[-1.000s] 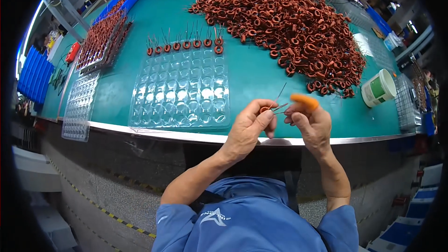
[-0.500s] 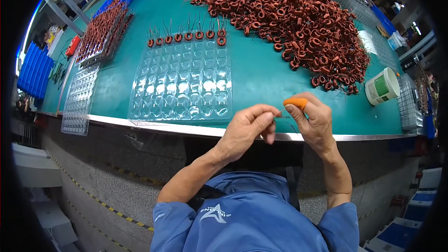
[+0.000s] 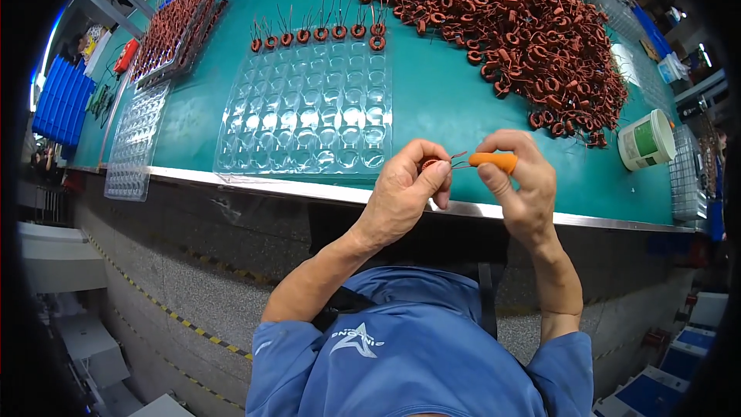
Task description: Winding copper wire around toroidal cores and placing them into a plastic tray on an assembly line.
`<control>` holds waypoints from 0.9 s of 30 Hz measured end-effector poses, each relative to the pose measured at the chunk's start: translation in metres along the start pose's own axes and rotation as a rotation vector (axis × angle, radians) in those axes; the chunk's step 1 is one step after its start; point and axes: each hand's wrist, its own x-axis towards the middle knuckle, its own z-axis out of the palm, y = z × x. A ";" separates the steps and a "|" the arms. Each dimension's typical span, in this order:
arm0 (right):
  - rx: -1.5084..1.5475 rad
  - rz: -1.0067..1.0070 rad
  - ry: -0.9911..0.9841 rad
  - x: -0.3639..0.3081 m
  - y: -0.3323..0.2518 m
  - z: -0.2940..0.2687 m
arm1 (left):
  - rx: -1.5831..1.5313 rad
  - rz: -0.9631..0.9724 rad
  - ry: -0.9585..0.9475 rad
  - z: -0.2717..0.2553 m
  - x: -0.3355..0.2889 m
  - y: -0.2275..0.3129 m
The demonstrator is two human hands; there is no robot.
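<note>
My left hand (image 3: 405, 188) is closed, thumb and fingers pinching a red-brown ring coil (image 3: 430, 164) that is mostly hidden behind them. Its thin wire leads (image 3: 460, 161) stick out to the right. At their far end is my right hand (image 3: 525, 183), an orange finger cot (image 3: 494, 161) on its index finger. Thumb and index finger are pinched together at the lead tips. Both hands are above the table's front edge. Left of them lies a clear plastic tray (image 3: 297, 139) of round pockets, with coils (image 3: 320, 33) along its far row, leads pointing up.
A large heap of similar coils (image 3: 509, 23) covers the far right of the green table (image 3: 455, 120). A white bucket (image 3: 647, 140) stands at the right. Stacked filled trays (image 3: 177, 38), an unfilled tray (image 3: 137, 143) and blue bins (image 3: 60, 100) are at the left.
The view has shifted slightly, so the table things sit higher or further right. The coil in my left hand now shows, its leads stretched toward my right fingers.
</note>
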 end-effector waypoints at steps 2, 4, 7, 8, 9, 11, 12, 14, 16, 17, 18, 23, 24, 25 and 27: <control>0.408 0.351 -0.055 -0.004 0.008 -0.002 | 0.011 0.059 -0.035 0.001 -0.003 -0.001; 0.629 0.398 -0.012 -0.006 0.022 0.008 | -0.044 0.037 -0.053 0.005 -0.007 0.002; 0.910 0.485 0.028 -0.004 0.025 0.014 | -0.107 -0.003 -0.079 0.005 -0.009 0.010; 0.821 0.483 0.019 -0.005 0.030 0.016 | -0.115 -0.023 -0.093 0.004 -0.009 0.011; 0.732 0.480 0.013 -0.006 0.032 0.018 | -0.113 -0.022 -0.092 0.002 -0.008 0.012; 0.742 0.475 0.046 -0.003 0.028 0.017 | -0.020 0.054 -0.130 -0.001 -0.006 0.013; 0.751 0.473 0.079 -0.002 0.026 0.016 | -0.007 0.084 -0.148 -0.004 -0.005 0.010; 0.732 0.490 0.006 -0.009 0.034 0.004 | 0.031 0.095 -0.134 -0.012 -0.001 0.010; 0.675 0.555 -0.027 -0.016 0.029 0.000 | 0.062 0.102 -0.101 -0.013 0.001 0.010; 0.660 0.644 -0.039 -0.016 0.023 0.001 | 0.107 0.109 -0.085 -0.012 0.002 0.012; 0.641 0.731 -0.041 -0.016 0.015 0.002 | 0.152 0.117 -0.077 -0.011 0.003 0.012; 0.589 0.569 -0.041 -0.024 0.031 0.025 | 0.179 0.123 -0.043 -0.005 -0.002 0.000; 0.575 0.560 -0.021 -0.025 0.030 0.028 | 0.200 0.104 -0.050 -0.007 -0.003 -0.002; 0.533 0.543 0.001 -0.027 0.026 0.029 | 0.229 0.116 -0.063 -0.007 -0.005 -0.004; 0.458 0.472 0.054 -0.030 0.025 0.032 | 0.226 0.110 -0.082 -0.005 -0.008 -0.003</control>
